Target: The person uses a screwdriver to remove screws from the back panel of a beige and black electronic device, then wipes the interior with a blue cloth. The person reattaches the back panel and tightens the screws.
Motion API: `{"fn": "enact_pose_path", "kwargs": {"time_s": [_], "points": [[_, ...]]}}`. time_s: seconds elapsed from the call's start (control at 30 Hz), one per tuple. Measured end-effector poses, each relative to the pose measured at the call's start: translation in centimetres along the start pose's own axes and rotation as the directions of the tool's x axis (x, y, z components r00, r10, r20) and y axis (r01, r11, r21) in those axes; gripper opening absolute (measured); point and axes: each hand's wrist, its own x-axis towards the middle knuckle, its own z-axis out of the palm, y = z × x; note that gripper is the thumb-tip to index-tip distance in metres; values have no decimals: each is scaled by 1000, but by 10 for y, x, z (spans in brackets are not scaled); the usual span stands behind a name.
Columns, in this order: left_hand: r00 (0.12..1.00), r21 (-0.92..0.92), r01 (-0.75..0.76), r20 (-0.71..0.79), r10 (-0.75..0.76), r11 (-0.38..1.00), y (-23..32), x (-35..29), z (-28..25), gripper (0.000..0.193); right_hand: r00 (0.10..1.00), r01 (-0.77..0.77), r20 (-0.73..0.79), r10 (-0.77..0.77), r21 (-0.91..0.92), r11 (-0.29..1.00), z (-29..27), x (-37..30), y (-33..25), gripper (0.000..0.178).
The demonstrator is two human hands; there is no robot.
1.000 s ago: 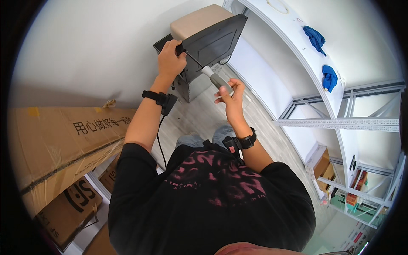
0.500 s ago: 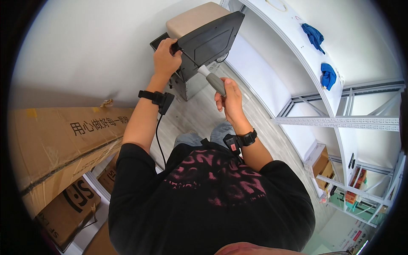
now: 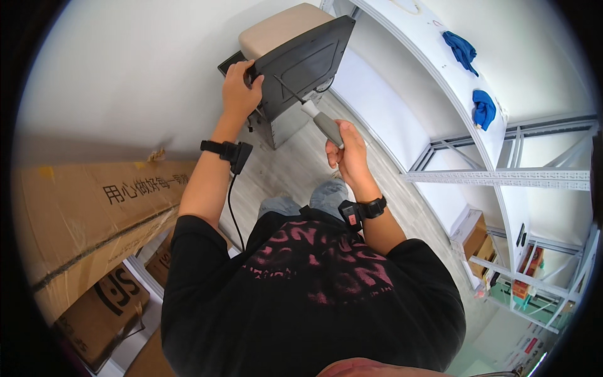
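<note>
My right hand [image 3: 353, 154] is closed around the grey handle of a screwdriver [image 3: 326, 128], which has a white collar and a thin dark shaft. The shaft slants up and left in front of a dark grey panel [image 3: 317, 60]; I cannot tell whether its tip touches the panel. My left hand [image 3: 240, 94] grips the panel's near left edge, fingers over the top and thumb on the front. Behind the panel sits a beige padded block [image 3: 282, 28], like a seat cushion. A short dark cable hangs below my left fingers.
A large cardboard box [image 3: 113, 201] stands on my left, with a smaller box [image 3: 103, 314] below it. White metal shelving [image 3: 440, 75] runs along the right, with blue cloths [image 3: 483, 110] on it. The pale wood-look floor [image 3: 286, 173] lies underneath.
The screwdriver and my right hand have shifted right and toward me, and the tip has come away from beside my left fingers. My left hand has moved slightly left along with the panel.
</note>
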Motion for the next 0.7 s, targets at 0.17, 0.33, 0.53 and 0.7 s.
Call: {"fn": "enact_pose_path", "kwargs": {"time_s": [0.17,0.33,0.53,0.7], "points": [[996,76,-85,20,84,993,13,-5,-4,46,997,69,39,-74,98,993,-52,-13,-20,37],[978,193,-190,-44,202,963,53,8,16,47,990,95,80,-112,192,977,-109,-19,-37,42],[946,-244,-243,155,286,939,133,36,113,11,981,196,-72,-183,302,933,-173,-9,-63,35],[839,-403,57,515,175,913,188,50,244,10,955,263,-206,-215,241,934,-256,22,-94,35]]}}
